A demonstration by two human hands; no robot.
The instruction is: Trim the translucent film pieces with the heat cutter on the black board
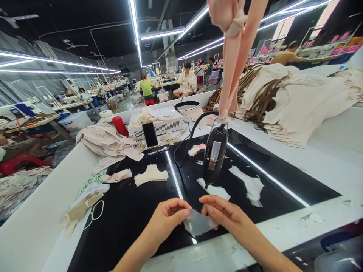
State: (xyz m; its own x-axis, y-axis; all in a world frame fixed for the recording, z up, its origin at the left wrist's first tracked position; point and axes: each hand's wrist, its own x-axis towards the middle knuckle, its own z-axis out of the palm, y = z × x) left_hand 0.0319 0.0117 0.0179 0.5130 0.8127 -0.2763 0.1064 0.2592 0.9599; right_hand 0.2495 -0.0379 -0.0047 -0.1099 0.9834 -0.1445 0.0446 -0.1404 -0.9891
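Observation:
A thin, see-through piece of pale film or sheer fabric [198, 223] spans my two hands above the black tabletop [127, 215]. My left hand [170, 217] pinches its left corner between thumb and fingertips. On the other side, my right hand [222, 211] has curled fingers around the right end of the same piece. Just beyond them a black hand-held tool [214, 155] hangs upright from twisted pink cloth strips [232, 71], its tip close to a small stack of white cut pieces [217, 190]. What the tool is I cannot tell.
Small cut stacks lie at left [151, 175] and right [249, 185]. A phone [150, 135] leans against a white box [159, 122]. Beige fabric [109, 141] is heaped left; large cream stacks [306, 98] lie back right. A black cable [190, 136] loops beside the tool. People sit farther off.

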